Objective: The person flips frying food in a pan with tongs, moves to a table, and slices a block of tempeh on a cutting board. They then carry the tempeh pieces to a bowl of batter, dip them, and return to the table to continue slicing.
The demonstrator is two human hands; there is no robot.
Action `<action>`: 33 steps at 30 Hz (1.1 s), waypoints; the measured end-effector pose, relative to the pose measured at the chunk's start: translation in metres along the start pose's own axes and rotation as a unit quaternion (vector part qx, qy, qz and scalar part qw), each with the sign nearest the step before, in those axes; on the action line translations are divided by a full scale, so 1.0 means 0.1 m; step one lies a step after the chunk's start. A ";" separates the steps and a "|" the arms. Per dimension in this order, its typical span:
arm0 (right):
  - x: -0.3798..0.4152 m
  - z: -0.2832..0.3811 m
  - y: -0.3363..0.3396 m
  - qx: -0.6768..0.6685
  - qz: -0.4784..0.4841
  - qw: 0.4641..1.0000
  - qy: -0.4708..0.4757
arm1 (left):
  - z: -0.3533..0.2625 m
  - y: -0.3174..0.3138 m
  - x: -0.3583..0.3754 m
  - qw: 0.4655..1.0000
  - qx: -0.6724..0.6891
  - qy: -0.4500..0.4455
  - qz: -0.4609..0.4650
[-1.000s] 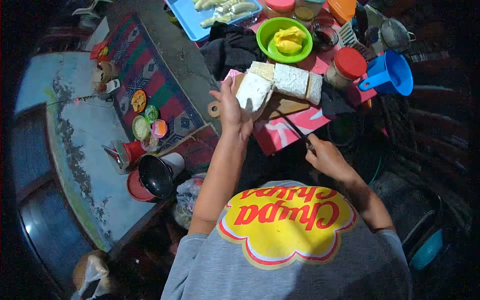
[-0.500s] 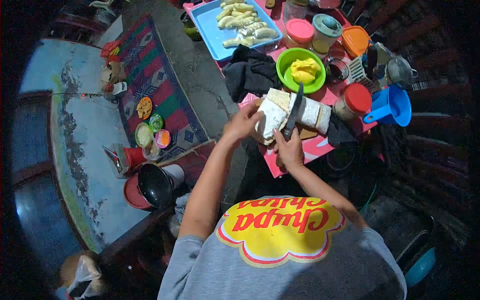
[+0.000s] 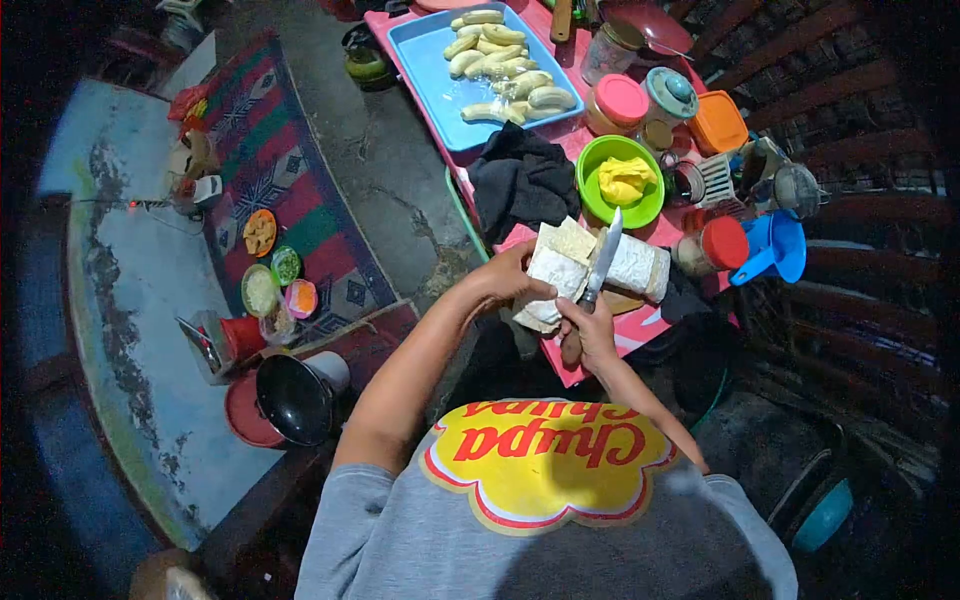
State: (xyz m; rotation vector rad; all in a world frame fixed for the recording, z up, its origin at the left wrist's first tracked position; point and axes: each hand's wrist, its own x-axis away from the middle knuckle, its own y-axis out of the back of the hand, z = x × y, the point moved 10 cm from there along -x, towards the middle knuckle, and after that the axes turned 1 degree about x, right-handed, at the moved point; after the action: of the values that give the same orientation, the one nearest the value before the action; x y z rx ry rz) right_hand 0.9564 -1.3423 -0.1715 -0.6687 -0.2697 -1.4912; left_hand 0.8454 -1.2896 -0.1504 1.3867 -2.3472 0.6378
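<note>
My left hand [image 3: 507, 278] is closed on the left edge of a white, floury-looking stack of flat squares [image 3: 556, 270], its thumb lying across the face. A knife [image 3: 606, 252] is in my right hand [image 3: 592, 336], blade up and away from me along the stack's right side. Right of the blade lies a second white, floury block [image 3: 638, 268]. Both blocks rest over a wooden board [image 3: 622, 302], mostly hidden beneath them. Just beyond is a green bowl [image 3: 591, 192] holding a soft yellow mass [image 3: 627, 180].
Left of the bowl lies black cloth [image 3: 522, 180]; behind it, a blue tray [image 3: 425, 75] of peeled bananas [image 3: 503, 68]. Along the right stand a red-lidded jar [image 3: 724, 243], a blue dipper [image 3: 778, 248] and an orange container [image 3: 718, 122]. A black wok [image 3: 296, 400] sits low at left.
The knife blade has turned, now showing its pale flat side. Its tip leans slightly right. The view has shifted, so the table sits lower in it.
</note>
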 end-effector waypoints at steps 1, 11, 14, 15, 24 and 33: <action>-0.01 -0.05 0.02 -0.007 0.005 1.000 -0.029 | 0.00 0.01 0.02 1.000 0.001 0.017 -0.004; 0.04 0.08 -0.10 0.006 0.029 1.000 0.007 | 0.05 0.10 0.06 0.992 -0.059 -0.108 -0.023; 0.16 0.44 -0.15 0.070 0.041 0.992 0.099 | -0.45 0.02 0.39 0.969 -0.134 -0.195 -0.069; 0.15 0.51 -0.12 0.093 0.053 0.982 0.155 | -0.55 -0.03 0.44 0.958 -0.134 -0.242 -0.073; 0.06 0.73 -0.13 0.186 0.092 0.953 0.222 | -0.34 -0.08 0.41 0.893 -0.244 -0.353 -0.132; -0.09 0.73 -0.11 0.282 0.137 0.921 0.230 | -0.29 -0.14 0.47 0.873 -0.201 -0.382 -0.227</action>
State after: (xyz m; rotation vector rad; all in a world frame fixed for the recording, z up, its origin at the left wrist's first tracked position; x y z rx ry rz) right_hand 0.9621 -1.2928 -0.1156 0.1123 -0.2148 -1.1764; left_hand 0.8378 -1.3147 -0.0996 2.1138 -2.2899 -0.6221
